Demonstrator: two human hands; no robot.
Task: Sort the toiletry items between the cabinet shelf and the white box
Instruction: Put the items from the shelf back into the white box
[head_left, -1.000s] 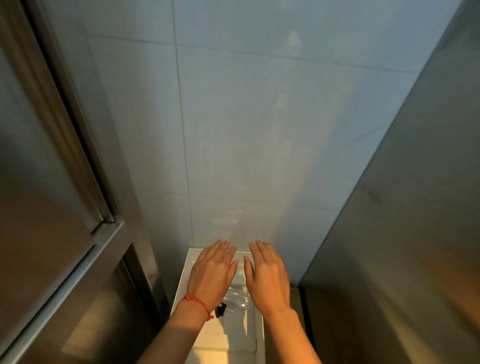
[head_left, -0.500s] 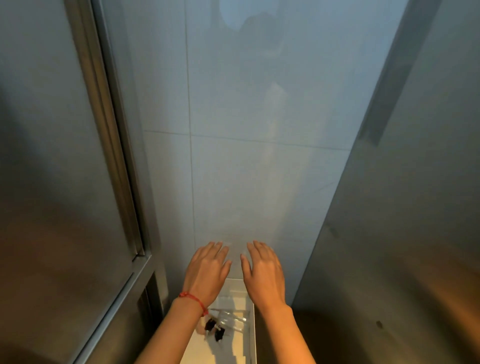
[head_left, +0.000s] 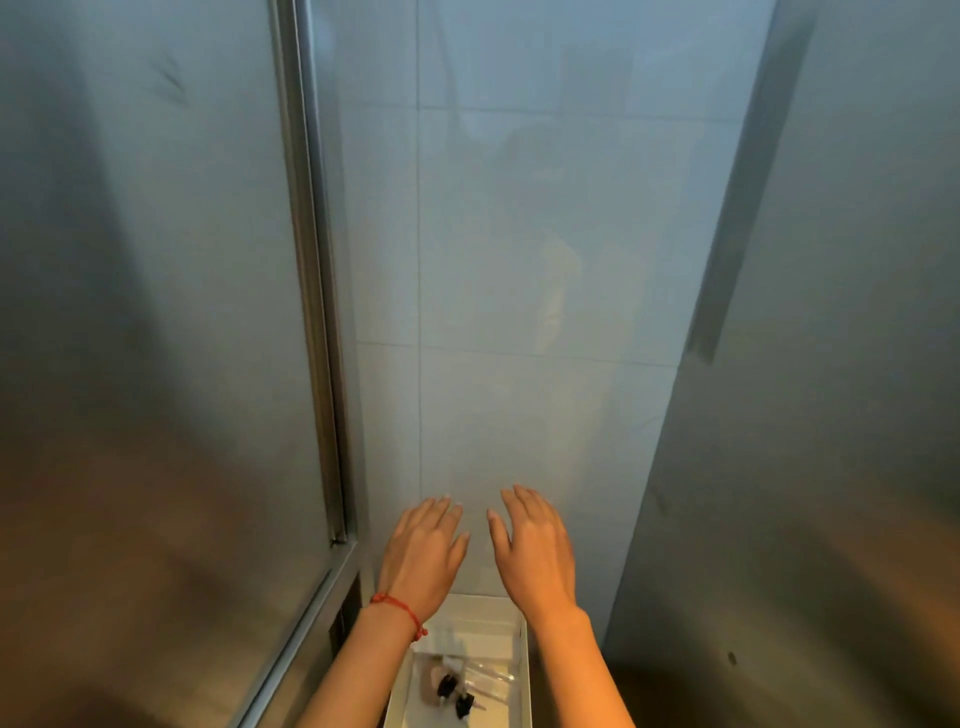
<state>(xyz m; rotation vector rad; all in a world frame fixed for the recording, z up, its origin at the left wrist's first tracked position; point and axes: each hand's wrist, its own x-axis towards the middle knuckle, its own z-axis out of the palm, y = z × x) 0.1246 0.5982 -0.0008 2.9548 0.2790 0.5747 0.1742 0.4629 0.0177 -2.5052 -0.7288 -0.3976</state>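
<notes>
Head cam: white box (head_left: 524, 670) w/ small black-capped items (head_left: 454, 693); both hands (head_left: 423, 553) flat, empty.

Box (head_left: 524, 670): white, holding clear packets (head_left: 488, 675) and small black pieces (head_left: 447, 686). Wrist string (head_left: 397, 607): red. Wall tiles (head_left: 519, 260): pale blue-grey, plain.

A bathroom: pale tiled wall (head_left: 519, 260) beside steel cabinet (head_left: 156, 312).
</notes>
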